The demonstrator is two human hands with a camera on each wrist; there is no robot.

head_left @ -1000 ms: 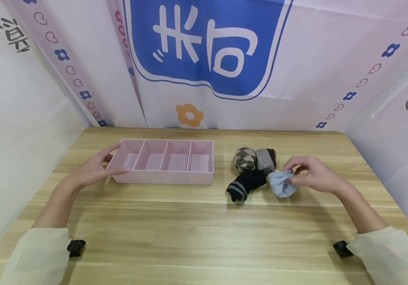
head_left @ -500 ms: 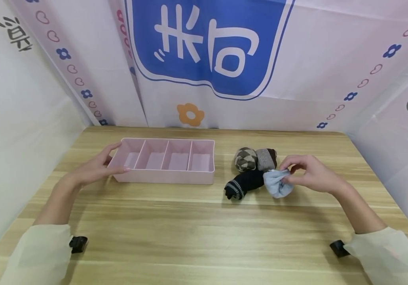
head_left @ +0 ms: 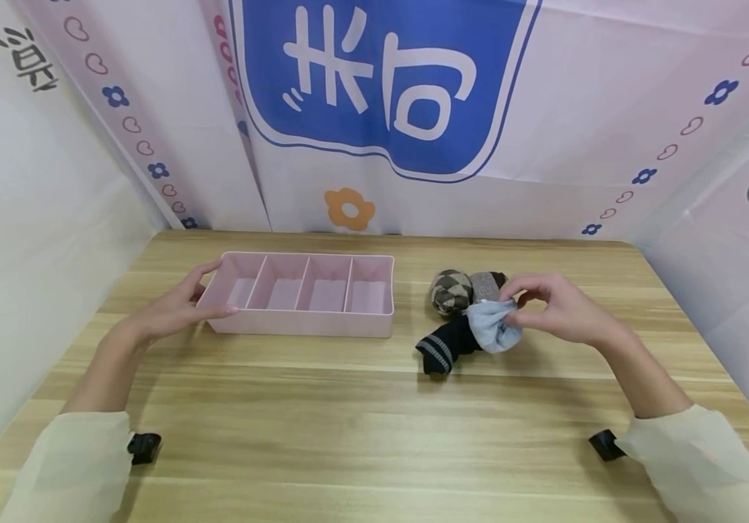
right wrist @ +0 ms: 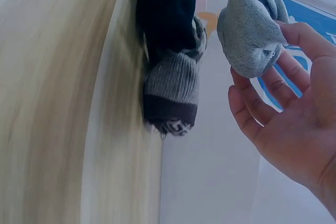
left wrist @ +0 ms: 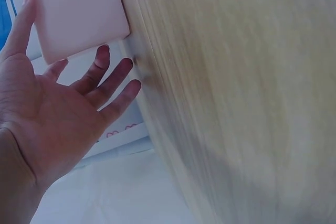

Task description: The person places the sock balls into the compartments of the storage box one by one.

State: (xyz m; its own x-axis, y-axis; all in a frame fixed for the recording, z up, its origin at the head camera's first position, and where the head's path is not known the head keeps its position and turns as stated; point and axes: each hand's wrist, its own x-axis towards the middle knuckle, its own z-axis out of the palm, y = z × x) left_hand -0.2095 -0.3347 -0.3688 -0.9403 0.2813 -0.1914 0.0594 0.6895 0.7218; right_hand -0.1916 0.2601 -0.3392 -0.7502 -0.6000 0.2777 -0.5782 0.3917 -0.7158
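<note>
My right hand [head_left: 560,309] pinches a rolled light blue sock [head_left: 493,328] between thumb and fingers. In the right wrist view this sock [right wrist: 249,30] hangs apart from the tabletop. Beneath and left of it in the head view lies a black sock [head_left: 442,349] with grey stripes, partly covered. Behind are a brown checked rolled sock [head_left: 450,292] and a grey one with a dark brown end [head_left: 484,285]. At the left, my left hand [head_left: 174,305] holds the end of a pink box [head_left: 302,323], thumb along the front rim, index finger at the rear corner; its other fingers [left wrist: 118,97] spread loosely.
The box's dividers [head_left: 302,285] split it into several bare compartments. The wooden table [head_left: 348,428] stretches in front of the box and socks. A printed cloth [head_left: 544,145] hangs behind the table's far edge, with white cloth walls on both sides.
My right hand has lifted the light blue sock and moved it left, over the black sock, which has shifted slightly. My left hand stays on the box's end.
</note>
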